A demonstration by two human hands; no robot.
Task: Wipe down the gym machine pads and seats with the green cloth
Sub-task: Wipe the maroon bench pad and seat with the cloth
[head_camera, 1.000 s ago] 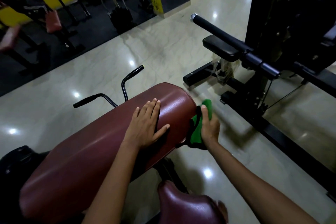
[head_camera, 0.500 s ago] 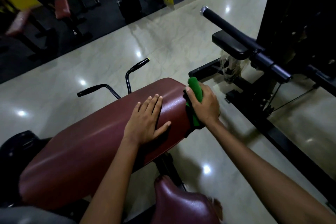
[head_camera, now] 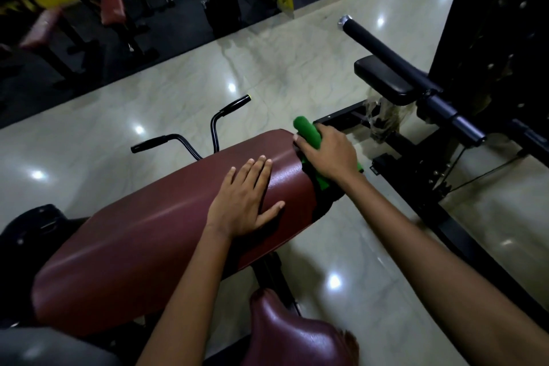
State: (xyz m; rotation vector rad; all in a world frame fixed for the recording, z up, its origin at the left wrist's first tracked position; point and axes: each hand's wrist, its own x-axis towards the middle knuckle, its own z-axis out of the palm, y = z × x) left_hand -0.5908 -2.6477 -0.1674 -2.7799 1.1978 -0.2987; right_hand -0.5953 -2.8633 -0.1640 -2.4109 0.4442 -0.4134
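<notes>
**Cloth at the far end of the maroon pad**

While the left hand [head_camera: 242, 200] lies flat on top of the maroon pad [head_camera: 154, 235], fingers straight and close together with the thumb spread out to the side, the right hand [head_camera: 328, 154] works the pad's far end; its fingers curl over the green cloth [head_camera: 307, 131] and press it against the rounded end face, so the cloth sits between palm and upholstery. The flat left palm looks like a brace, there to steady the pad and the person's lean while the other hand rubs; that is a judgement, not something shown. The cloth appears bunched into a thick roll; one rounded end sticks up past the knuckles beyond the pad's top edge, and a strip of it hangs below the wrist toward the floor, so its long axis runs roughly up and down across the end of the pad. The pad itself runs lengthwise from the lower left of the view up toward the right hand; a smaller maroon seat [head_camera: 300, 339] sits below it, near the person, not yet touched by the cloth at this moment.
</notes>
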